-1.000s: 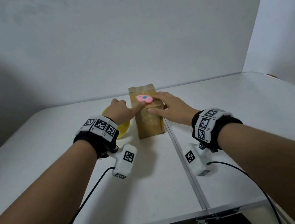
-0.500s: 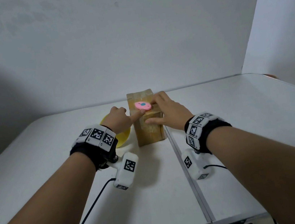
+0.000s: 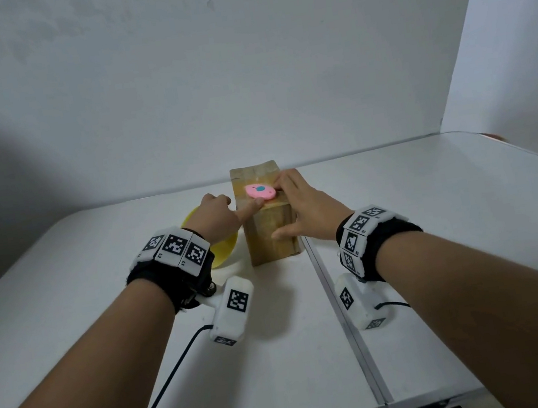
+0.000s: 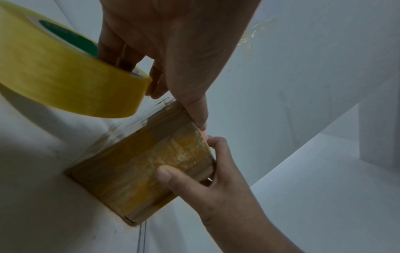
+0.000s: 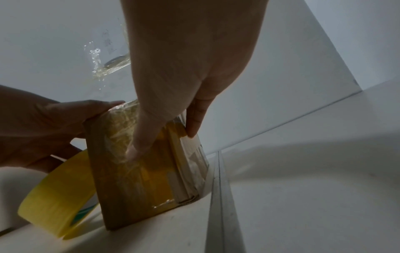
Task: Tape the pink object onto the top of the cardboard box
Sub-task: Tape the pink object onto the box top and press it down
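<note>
One white table, a metal seam running front to back just right of the box. One cardboard box stands upright at table centre, wrapped in glossy tape. One yellow tape roll sits at 9 o'clock of the box, touching or just beside it, mostly hidden behind the left hand in the head view; the left wrist view shows the roll whole with its green core. Two hands. Right hand at 3 o'clock of the box grasps it: thumb pressed on the near face, fingers over the top and down the right side, as the right wrist view shows. Left hand at 9 o'clock has its fingers curled, index finger stretched out with the tip pressing the box's top edge beside the pink piece. One pink object, oval with a blue dot, lies flat on the box top between both hands; only the head view shows it. Wrist views show crinkled clear tape over the box's upper front.
</note>
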A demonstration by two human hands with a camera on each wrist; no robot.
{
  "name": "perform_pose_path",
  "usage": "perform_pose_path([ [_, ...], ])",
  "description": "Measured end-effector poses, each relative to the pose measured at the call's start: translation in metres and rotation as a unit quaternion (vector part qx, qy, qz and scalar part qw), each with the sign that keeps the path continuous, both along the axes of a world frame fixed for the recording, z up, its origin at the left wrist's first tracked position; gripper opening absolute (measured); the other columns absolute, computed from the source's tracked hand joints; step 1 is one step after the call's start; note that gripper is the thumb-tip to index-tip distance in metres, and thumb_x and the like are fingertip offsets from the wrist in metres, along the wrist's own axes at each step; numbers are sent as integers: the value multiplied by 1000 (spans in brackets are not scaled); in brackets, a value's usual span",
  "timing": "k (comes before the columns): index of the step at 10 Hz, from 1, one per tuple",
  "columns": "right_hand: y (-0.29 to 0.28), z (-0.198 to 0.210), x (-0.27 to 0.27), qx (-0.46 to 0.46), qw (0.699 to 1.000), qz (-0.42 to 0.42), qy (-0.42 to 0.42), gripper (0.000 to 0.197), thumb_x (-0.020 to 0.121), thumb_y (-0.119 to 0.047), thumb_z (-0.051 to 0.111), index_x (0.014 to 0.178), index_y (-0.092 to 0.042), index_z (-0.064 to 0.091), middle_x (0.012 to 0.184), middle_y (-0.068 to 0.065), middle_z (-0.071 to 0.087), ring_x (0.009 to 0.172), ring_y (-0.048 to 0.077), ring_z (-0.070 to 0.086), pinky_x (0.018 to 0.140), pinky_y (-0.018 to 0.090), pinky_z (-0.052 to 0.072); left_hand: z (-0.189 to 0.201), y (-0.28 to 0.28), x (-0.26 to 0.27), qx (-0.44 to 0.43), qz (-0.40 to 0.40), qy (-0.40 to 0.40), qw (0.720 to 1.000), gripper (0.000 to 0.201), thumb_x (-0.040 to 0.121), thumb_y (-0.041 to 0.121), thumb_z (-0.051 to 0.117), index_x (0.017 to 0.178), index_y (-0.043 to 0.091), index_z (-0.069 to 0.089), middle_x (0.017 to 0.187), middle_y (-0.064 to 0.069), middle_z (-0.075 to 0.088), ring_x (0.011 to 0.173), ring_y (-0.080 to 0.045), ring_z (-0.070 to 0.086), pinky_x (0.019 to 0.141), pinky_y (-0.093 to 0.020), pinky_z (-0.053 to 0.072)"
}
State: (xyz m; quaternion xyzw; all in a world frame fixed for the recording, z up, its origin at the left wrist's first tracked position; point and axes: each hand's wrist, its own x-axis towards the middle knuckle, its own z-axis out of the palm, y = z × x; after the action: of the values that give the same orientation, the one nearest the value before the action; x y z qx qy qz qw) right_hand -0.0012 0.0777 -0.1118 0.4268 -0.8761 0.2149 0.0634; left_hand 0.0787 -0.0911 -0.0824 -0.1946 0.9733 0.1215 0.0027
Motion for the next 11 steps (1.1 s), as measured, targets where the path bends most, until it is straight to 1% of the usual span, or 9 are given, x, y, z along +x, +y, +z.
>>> perform_pose_path([
  [1,2,3,2,18,1000,4,-21,87,69,-39,79,137,-10,33,140,1,28,93,26,60,78,40,56,1,1,1,-23,-20,-26,999,62,98,54,28,153,25,22,148,-17,35,138,-28,32,104,-33,34],
  [2,-2,6,13,2,998,-45,-36,89,69,-52,74,138,-13,34,141,-3,30,103,25,59,85,40,53,-2,0,1,-40,-43,-14,998,57,100,50,30,152,29,24,145,-19,38,136,-32,35,105,-37,34],
  [4,-20,5,28,59,989,-115,65,83,73,-59,68,130,-8,37,132,7,36,85,34,64,60,35,41,-8,-4,-3,-153,-105,-42,982,49,103,38,29,151,36,24,139,-21,44,132,-35,38,103,-37,36],
  [5,-17,3,26,76,991,-91,66,81,74,-49,73,132,-6,35,137,9,33,83,36,64,59,35,42,-6,-6,-2,-177,-97,-35,979,71,88,66,42,137,16,46,137,-16,47,123,-34,49,96,-38,41],
  [6,-11,2,20,84,994,-53,55,80,73,-36,78,132,-4,35,143,10,28,86,38,65,68,40,53,-5,-3,-1,-188,-120,-41,974,65,92,60,40,146,23,36,132,-18,48,122,-35,48,97,-38,42],
  [7,-7,1,15,82,996,-31,30,80,73,-24,80,135,-4,33,148,8,21,90,39,66,79,46,56,-3,-4,1,-171,-124,-58,976,57,104,25,28,151,44,3,124,-21,47,124,-38,41,99,-35,38],
  [8,-5,2,12,75,997,-19,13,81,74,-17,77,139,-4,31,149,7,19,95,39,64,81,48,56,0,-2,5,-164,-139,-53,975,62,104,19,29,151,44,-1,126,-22,46,124,-38,39,98,-34,37],
  [10,1,3,6,-14,998,-14,-59,78,78,-33,76,141,-10,37,147,3,33,124,24,51,100,40,47,1,-2,6,-224,-160,-81,958,65,102,19,34,152,43,-1,131,-24,43,130,-39,35,100,-36,39],
  [11,2,1,9,4,999,-9,-53,78,76,-20,77,142,-8,36,150,4,29,122,27,53,96,43,50,1,-2,6,-224,-160,-81,958,63,103,21,32,151,44,0,133,-24,43,131,-39,33,102,-37,38],
])
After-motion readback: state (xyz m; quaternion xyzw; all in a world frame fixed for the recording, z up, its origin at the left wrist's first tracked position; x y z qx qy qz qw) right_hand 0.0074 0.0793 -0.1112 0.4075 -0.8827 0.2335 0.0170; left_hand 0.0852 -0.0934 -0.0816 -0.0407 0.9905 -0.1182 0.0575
